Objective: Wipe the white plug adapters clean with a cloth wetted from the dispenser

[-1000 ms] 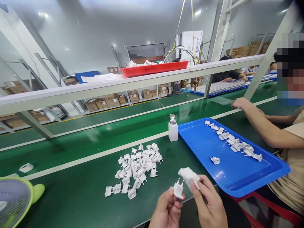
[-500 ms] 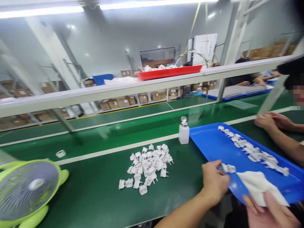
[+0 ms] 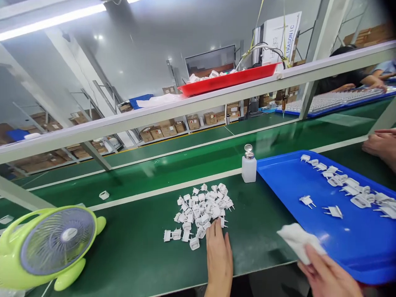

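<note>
A heap of small white plug parts (image 3: pixel 202 210) lies on the green belt. My left hand (image 3: pixel 219 258) stretches flat toward it, fingertips touching the near edge of the heap. My right hand (image 3: pixel 328 274) at the bottom right pinches a white cloth (image 3: pixel 298 241) over the near left edge of the blue tray (image 3: pixel 340 243). On the tray lie two single plug parts (image 3: pixel 320 207) and a row of several more plug parts (image 3: pixel 346 185) along its far side.
A white pump bottle (image 3: pixel 249 164) stands by the tray's far left corner. A green desk fan (image 3: pixel 52 245) sits at the left. Another person's hands (image 3: pixel 382 144) rest beyond the tray at the right. A red tray (image 3: pixel 229 80) sits on the overhead shelf.
My left hand set the plug part on the blue tray, then swung left to the heap. My right hand kept the cloth. The view turned left.
</note>
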{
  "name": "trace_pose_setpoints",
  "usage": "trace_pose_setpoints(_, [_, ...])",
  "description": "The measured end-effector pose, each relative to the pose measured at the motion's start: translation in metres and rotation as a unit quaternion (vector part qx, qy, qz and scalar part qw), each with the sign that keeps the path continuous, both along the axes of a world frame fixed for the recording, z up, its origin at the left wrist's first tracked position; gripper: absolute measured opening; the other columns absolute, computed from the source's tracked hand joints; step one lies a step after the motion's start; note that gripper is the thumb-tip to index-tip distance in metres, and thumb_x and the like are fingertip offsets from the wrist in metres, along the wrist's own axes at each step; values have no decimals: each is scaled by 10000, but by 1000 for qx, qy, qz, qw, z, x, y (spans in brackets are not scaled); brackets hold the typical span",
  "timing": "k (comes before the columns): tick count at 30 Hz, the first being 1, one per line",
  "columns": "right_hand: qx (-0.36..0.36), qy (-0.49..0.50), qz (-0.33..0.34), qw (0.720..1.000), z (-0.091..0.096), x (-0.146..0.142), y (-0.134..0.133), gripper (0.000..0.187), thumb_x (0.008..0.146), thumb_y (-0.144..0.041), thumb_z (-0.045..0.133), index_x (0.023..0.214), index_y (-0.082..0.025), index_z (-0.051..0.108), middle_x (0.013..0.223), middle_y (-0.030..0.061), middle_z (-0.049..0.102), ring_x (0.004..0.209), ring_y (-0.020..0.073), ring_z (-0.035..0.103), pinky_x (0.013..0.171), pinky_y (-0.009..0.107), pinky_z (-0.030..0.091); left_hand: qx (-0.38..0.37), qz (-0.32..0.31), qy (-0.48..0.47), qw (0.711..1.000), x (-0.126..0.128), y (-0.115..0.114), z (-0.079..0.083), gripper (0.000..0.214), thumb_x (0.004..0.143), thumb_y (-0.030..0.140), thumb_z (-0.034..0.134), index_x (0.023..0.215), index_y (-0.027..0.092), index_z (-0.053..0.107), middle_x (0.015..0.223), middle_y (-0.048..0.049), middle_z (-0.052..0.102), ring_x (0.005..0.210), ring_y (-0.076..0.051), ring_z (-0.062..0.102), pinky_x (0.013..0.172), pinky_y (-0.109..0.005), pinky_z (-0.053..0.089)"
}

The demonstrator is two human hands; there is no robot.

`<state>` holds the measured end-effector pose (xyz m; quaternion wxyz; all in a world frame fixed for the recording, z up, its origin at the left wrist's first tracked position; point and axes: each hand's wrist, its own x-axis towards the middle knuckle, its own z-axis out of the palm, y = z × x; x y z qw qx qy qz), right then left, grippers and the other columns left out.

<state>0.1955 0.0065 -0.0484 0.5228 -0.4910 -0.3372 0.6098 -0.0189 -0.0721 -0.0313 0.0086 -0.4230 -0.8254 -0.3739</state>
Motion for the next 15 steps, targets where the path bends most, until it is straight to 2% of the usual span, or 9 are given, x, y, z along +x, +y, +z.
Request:
trace_pose_setpoints(1, [-13, -20, 73, 997, 6, -13, -3, 432, 696, -582, 838, 873, -205, 722, 812, 59, 672, 759, 244, 659, 650, 374, 576, -10, -8, -3, 1000, 0, -1, -5, 447, 957, 55, 421, 1354, 138, 610, 1281, -187, 665, 1200, -328, 627, 1000, -515, 531])
trace_pose_setpoints(3, [34, -109, 198, 973, 17, -35, -5, 462, 798, -647, 705, 771, -186, 676, 665, 2, 541, 600, 166, 531, 540, 299, 481, -26, -34, -19, 999, 4, -4, -12, 441, 966, 68, 416, 1340, 149, 634, 1266, -177, 684, 1192, -318, 640, 1014, -502, 531])
trace_pose_setpoints(4, [51, -126, 228, 964, 21, -44, -5, 482, 835, -654, 654, 717, -186, 647, 629, -19, 477, 554, 145, 467, 498, 281, 423, -31, -52, -31, 998, 7, -6, -14, 438, 970, 77, 417, 1336, 159, 642, 1263, -170, 688, 1192, -312, 643, 1018, -493, 531])
trace_pose_setpoints(7, [116, -165, 244, 948, 22, -59, -1, 519, 908, -648, 556, 663, -194, 604, 687, -16, 457, 609, 148, 462, 554, 281, 398, -23, -91, -73, 993, 11, -10, -15, 503, 957, 90, 462, 1430, 223, 573, 1370, -139, 639, 1276, -291, 601, 1052, -458, 519])
trace_pose_setpoints(10, [183, -211, 245, 928, 17, -59, 2, 492, 968, -598, 501, 703, -202, 626, 777, 7, 513, 692, 167, 515, 642, 294, 412, -9, -79, -98, 992, 7, -7, -13, 574, 946, 123, 526, 1509, 229, 477, 1472, -138, 567, 1375, -301, 521, 1111, -479, 472])
trace_pose_setpoints(13, [232, -254, 247, 906, 13, -55, 2, 467, 1026, -522, 435, 706, -214, 582, 790, 9, 515, 681, 166, 528, 644, 296, 418, -14, -91, -89, 992, 1, 5, -11, 419, 965, 200, 550, 1375, 129, 598, 1332, -199, 647, 1274, -360, 580, 1084, -568, 467])
trace_pose_setpoints(15, [264, -278, 249, 889, 11, -50, -1, 431, 1055, -456, 393, 737, -222, 567, 826, 15, 526, 699, 166, 555, 665, 295, 439, -16, -119, -77, 990, 1, 12, -9, 342, 976, 206, 527, 1274, 101, 659, 1208, -210, 693, 1164, -366, 630, 1024, -587, 498])
